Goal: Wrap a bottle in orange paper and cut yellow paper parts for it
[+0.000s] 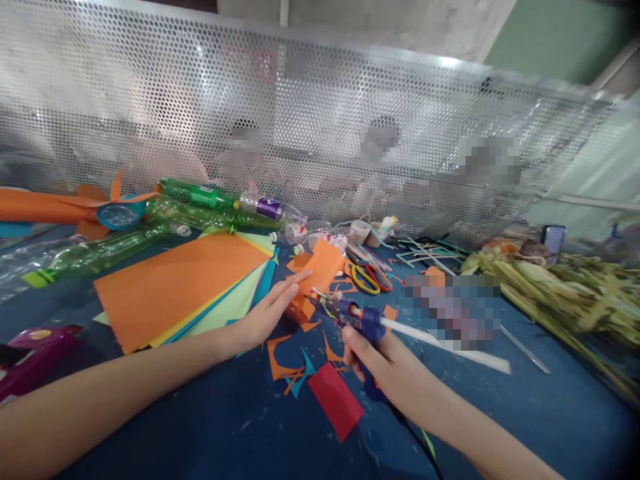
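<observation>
In the head view, the right hand point(383, 363) had its fingers wrapped firmly around a dark-blue plastic glue gun point(373, 323) with a long white glue stick point(445, 341), nozzle right beside a bright-orange paper piece point(326, 261) over the blue tabletop point(225, 420), where the left hand point(265, 313) reached with nearly straight fingers, pinching or merely touching, I couldn't tell!

From my remote seat I took this for a craft workshop or an art classroom, though I couldn't tell which. I saw a blue table point(215, 427) crowded with coloured paper point(180, 287), scattered offcuts point(274, 365), scissors point(374, 289), straws point(430, 252), plastic bottles point(110, 250) and a heap of leafy husks point(540, 287), with a glue gun point(367, 321) gripped in the right hand point(383, 353). Past a metal screen point(320, 113) full of holes, I made out people point(381, 143), blurred, beyond the table.
</observation>
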A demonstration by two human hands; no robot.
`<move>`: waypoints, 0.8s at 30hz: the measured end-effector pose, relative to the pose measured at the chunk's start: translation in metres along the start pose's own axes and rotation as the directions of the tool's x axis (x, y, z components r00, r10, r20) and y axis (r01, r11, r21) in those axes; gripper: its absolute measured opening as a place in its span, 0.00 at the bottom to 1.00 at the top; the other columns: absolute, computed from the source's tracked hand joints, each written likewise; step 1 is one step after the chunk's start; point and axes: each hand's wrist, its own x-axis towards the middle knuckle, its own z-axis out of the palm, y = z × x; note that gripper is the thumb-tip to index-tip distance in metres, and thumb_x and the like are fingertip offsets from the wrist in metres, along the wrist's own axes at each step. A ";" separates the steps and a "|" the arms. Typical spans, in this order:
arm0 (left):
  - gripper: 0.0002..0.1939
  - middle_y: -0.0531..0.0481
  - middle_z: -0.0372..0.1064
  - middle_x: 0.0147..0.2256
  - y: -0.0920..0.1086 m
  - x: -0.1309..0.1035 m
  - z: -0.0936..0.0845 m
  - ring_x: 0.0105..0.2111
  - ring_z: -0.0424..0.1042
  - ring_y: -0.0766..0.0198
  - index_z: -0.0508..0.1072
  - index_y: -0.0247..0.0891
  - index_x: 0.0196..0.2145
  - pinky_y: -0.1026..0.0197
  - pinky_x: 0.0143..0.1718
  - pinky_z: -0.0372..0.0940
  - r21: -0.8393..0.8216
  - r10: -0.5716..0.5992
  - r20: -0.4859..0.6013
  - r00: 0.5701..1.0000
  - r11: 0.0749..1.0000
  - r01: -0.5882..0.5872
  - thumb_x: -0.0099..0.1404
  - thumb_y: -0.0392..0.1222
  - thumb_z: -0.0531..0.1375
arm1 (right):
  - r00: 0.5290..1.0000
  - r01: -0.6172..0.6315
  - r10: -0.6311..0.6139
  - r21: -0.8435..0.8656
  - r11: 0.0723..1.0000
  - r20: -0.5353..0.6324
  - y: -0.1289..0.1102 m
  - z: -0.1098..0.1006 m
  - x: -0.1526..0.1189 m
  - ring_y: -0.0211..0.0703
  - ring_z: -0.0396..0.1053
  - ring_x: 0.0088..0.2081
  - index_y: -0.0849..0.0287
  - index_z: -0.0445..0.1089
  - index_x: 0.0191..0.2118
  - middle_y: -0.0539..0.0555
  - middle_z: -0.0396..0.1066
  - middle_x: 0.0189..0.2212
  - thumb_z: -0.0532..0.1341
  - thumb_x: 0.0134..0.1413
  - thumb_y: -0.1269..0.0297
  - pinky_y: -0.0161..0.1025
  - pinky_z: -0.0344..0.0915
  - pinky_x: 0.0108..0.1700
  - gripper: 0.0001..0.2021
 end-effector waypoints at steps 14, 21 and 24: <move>0.22 0.58 0.49 0.60 -0.002 0.001 -0.001 0.61 0.43 0.56 0.58 0.53 0.57 0.52 0.61 0.36 0.140 0.067 -0.002 0.998 0.988 -0.066 0.67 0.53 0.44 | 0.998 0.057 -0.057 -0.054 0.997 0.014 -0.013 0.007 -0.003 0.41 0.63 0.25 0.54 0.68 0.38 0.49 0.64 0.21 0.45 0.56 0.44 0.37 0.60 0.31 0.23; 0.23 0.57 0.49 0.61 -0.003 0.003 -0.002 0.61 0.43 0.54 0.58 0.51 0.57 0.50 0.61 0.35 0.162 0.065 -0.008 0.998 0.985 -0.063 0.66 0.55 0.44 | 1.000 -0.002 0.000 -0.064 0.998 -0.025 -0.004 0.003 -0.002 0.39 0.61 0.23 0.56 0.64 0.27 0.48 0.63 0.19 0.45 0.55 0.42 0.36 0.58 0.27 0.24; 0.24 0.56 0.46 0.61 -0.003 0.002 -0.002 0.61 0.43 0.55 0.55 0.50 0.58 0.50 0.61 0.36 0.168 0.042 0.008 0.999 0.985 -0.043 0.66 0.55 0.42 | 0.999 -0.002 -0.001 -0.058 0.998 -0.054 -0.004 0.000 -0.002 0.39 0.61 0.22 0.57 0.65 0.27 0.48 0.63 0.18 0.46 0.55 0.43 0.35 0.58 0.27 0.23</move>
